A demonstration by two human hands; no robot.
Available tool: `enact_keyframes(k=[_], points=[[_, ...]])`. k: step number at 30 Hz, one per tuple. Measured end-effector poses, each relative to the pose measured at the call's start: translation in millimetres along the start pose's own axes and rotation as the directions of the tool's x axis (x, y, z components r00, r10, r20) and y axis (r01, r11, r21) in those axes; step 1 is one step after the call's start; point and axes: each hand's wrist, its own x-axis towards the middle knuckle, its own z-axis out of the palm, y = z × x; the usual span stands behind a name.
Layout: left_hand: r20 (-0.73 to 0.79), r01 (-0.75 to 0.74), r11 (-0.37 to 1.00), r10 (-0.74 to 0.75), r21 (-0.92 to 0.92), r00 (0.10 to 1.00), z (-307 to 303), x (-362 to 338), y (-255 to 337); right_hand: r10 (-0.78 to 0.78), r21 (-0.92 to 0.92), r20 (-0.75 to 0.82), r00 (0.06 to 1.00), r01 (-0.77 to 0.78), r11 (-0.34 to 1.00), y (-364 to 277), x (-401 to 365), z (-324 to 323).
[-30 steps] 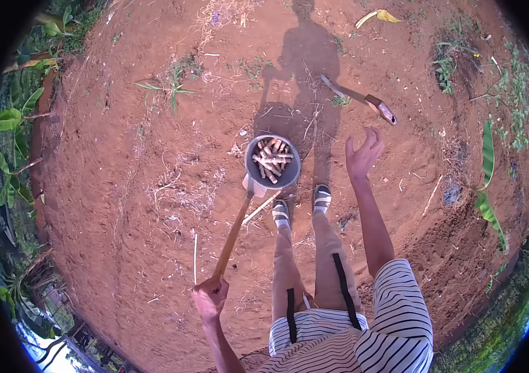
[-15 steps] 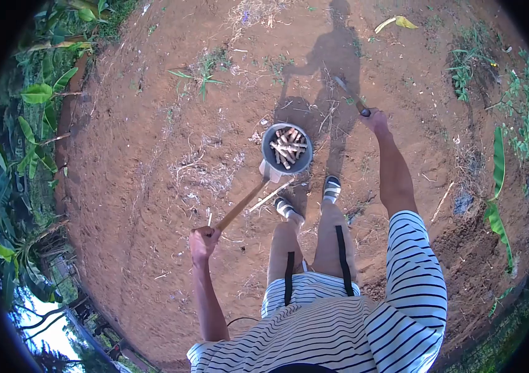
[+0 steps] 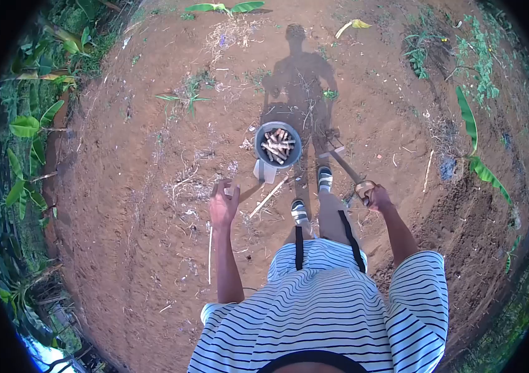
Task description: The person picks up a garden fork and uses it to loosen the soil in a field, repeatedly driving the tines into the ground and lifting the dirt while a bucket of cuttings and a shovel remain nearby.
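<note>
1. I have the left hand (image 3: 221, 210) curled loosely, only partly closed, round the upper end of a long wooden handle (image 3: 250, 191), probably to steady it upright.
2. My right hand (image 3: 379, 198) is closed round the near end of a second tool (image 3: 347, 168), which points forward and inward, likely held out to keep clear of the legs.
3. The first handle slants to a flat blade (image 3: 264, 171) just beside the bucket (image 3: 258, 150); I can't tell whether they touch.
4. Pale, knobbly pieces (image 3: 278, 145) lie inside the bucket, ahead of the sandalled feet (image 3: 325, 179), presumably placed for either hand's reach.
</note>
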Motion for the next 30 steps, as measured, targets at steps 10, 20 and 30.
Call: enact_keyframes(k=[10, 20, 30], points=[[0.104, 0.447, 0.856, -0.435, -0.259, 0.894, 63.7, -118.4, -200.2, 0.448, 0.395, 0.085, 0.890, -0.443, 0.805, -82.5, -143.3, -57.3], [0.824, 0.543, 0.839, -0.325, 0.025, 0.464, 162.9, -255.6, -274.1, 0.766, 0.466, 0.121, 0.632, -0.717, 0.518, -52.2, -254.0, -62.5], [0.666, 0.609, 0.791, -0.421, -0.063, 0.616, 165.1, -161.2, -139.4, 0.779, 0.582, 0.138, 0.612, -0.686, 0.437, -6.1, -394.4, -76.2]])
